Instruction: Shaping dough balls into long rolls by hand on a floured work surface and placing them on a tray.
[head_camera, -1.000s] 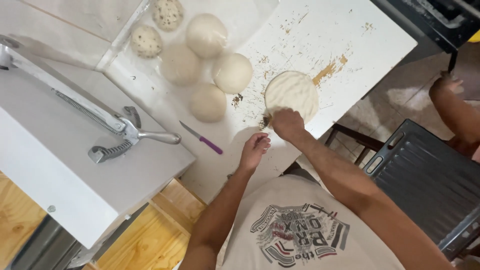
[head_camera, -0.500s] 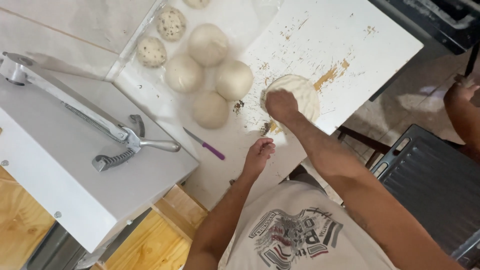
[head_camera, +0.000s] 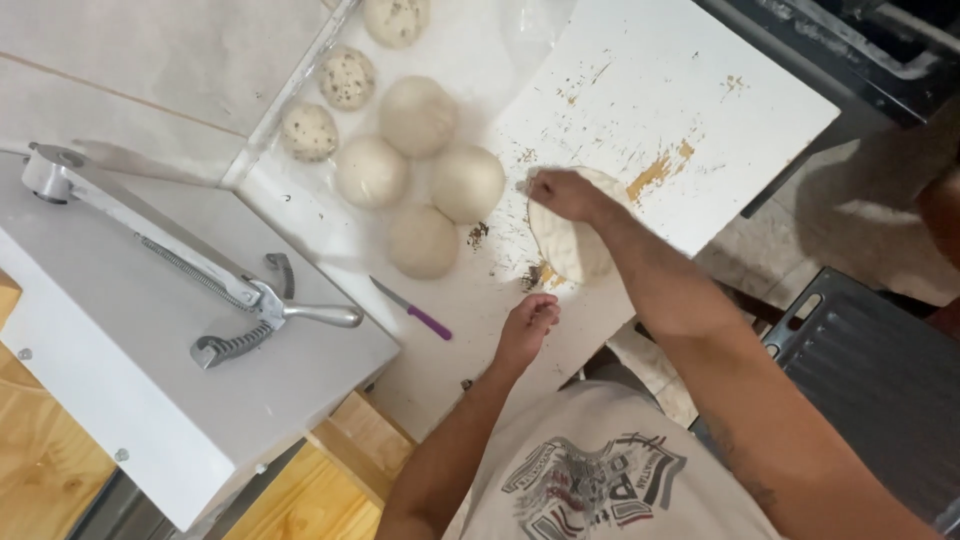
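The right hand (head_camera: 562, 192) presses a flattened dough disc (head_camera: 572, 245) on the white board (head_camera: 700, 110); the left hand (head_camera: 527, 325) rests nearby.

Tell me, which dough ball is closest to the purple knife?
The plain dough ball at the bottom of the cluster, just above the purple-handled knife. The other plain ones sit farther up, and the speckled ones lie farthest away.

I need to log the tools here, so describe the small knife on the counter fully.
The knife is small, with a slim grey blade and a purple handle that looks like plastic. It lies flat and slanted on the white counter, blade tip pointing up-left, handle down-right. Nothing touches it. It sits below the plain dough balls, right of the white press's metal lever, and left of the left hand.
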